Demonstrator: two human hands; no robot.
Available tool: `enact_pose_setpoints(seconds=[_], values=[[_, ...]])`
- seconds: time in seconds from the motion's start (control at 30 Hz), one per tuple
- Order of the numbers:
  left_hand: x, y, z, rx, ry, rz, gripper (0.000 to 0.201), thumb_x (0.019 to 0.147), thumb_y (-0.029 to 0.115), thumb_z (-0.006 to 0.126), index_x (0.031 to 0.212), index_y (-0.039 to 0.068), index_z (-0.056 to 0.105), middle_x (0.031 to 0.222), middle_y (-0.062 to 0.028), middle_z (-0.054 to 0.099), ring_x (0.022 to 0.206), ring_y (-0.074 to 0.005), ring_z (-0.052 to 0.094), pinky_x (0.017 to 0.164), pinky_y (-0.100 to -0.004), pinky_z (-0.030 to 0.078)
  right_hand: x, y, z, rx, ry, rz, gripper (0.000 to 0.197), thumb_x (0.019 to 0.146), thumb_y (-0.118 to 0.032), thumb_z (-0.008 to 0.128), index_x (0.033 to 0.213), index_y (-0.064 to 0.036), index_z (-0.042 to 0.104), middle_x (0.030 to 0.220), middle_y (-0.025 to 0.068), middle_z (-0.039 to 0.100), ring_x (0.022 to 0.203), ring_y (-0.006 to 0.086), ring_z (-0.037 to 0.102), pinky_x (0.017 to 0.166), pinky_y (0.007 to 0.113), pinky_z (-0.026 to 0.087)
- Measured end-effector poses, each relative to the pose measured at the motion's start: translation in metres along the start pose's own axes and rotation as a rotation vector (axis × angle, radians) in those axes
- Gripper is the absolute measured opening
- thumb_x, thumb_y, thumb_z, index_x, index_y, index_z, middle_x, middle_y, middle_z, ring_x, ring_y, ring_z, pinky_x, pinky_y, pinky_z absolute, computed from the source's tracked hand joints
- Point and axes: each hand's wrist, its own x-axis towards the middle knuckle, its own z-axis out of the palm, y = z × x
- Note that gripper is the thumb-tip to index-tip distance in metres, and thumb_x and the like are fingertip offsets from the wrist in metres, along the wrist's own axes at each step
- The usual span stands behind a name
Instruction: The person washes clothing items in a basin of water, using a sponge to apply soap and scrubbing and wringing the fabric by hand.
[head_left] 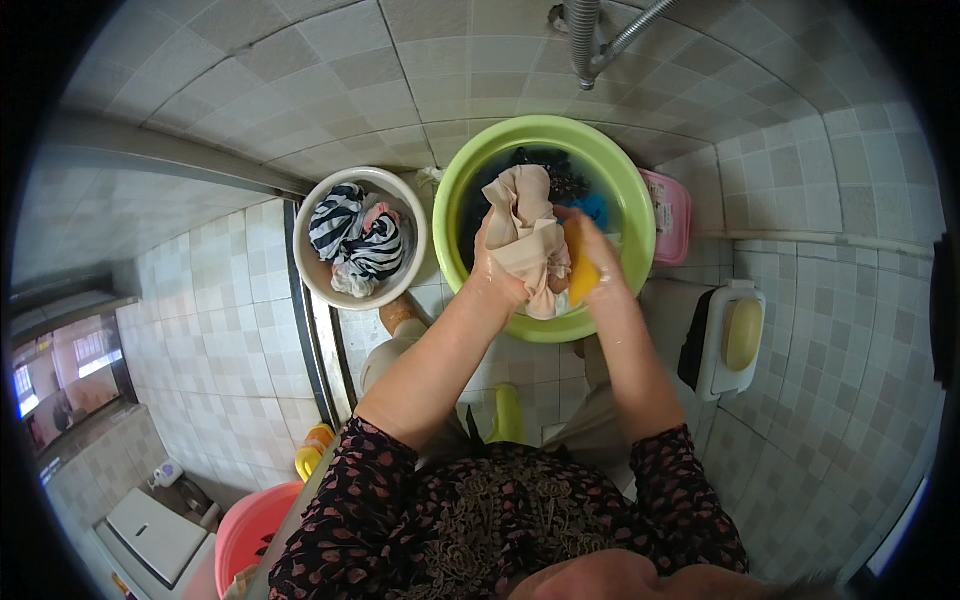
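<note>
Green tub (545, 126): the largest vessel before me, round, with dark water inside. Its smooth rim is probably slippery when wet, and with this load I judge it too heavy to lift by one edge.
White basin (310, 265): it stands near the left edge of the green tub and carries striped clothes (375, 243) in a soft, crumpled heap.
Beige cloth (523, 235): it is above the water of the green tub, a little left of the middle, and it reaches down toward the near edge. It looks thin and soft, so it should fold easily, and if soaked it will hang heavier than it seems. A flat band crosses it; I think this is the surest place to take hold, since a single loose layer could slip away.
Dark clothes (550, 172): they lie toward the far edge of the tub, probably heavy with water.
Left hand (500, 278): partly open, it supports the beige cloth from the left side; some fingers are hidden.
Right hand (599, 258): half curled around the yellow piece (577, 262), beside the cloth's right side.
Yellow piece: smooth-looking, perhaps slippery; I cannot tell its material. Its broad outer side suits the palm.
</note>
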Motion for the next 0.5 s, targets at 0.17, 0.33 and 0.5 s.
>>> enact_pose_setpoints(seconds=[0.17,0.33,0.5], values=[[-0.003,0.011,0.033,-0.024,0.568,0.017,0.040,0.091,0.049,0.047,0.105,0.012,0.054,0.091,-0.0088,0.058,0.075,-0.0261,0.059,0.062,-0.0434,0.052,-0.033,-0.061,0.011,0.205,0.135,-0.126,0.051,0.093,-0.046,0.046,0.122,-0.0045,0.043,0.106,0.0191,0.058,0.077,0.0186,0.061,0.060,0.028,0.050],[-0.002,0.015,0.015,0.104,0.702,0.087,0.037,0.094,0.045,0.045,0.109,0.012,0.053,0.096,-0.0077,0.059,0.078,-0.0246,0.060,0.066,-0.0407,0.053,-0.074,-0.038,0.053,-0.654,-0.340,-0.165,0.043,0.087,-0.017,0.060,0.127,-0.0070,0.044,0.103,0.0106,0.057,0.078,0.0100,0.053,0.062,0.020,0.047],[-0.002,0.009,0.031,0.261,0.728,0.115,0.042,0.094,0.045,0.044,0.117,0.010,0.050,0.105,-0.0094,0.058,0.087,-0.0262,0.061,0.075,-0.0432,0.052,-0.052,-0.015,0.047,-0.633,-0.264,-0.450,0.032,0.086,-0.004,0.056,0.117,-0.0071,0.049,0.087,0.0015,0.054,0.057,0.0054,0.045,0.049,0.019,0.037]])
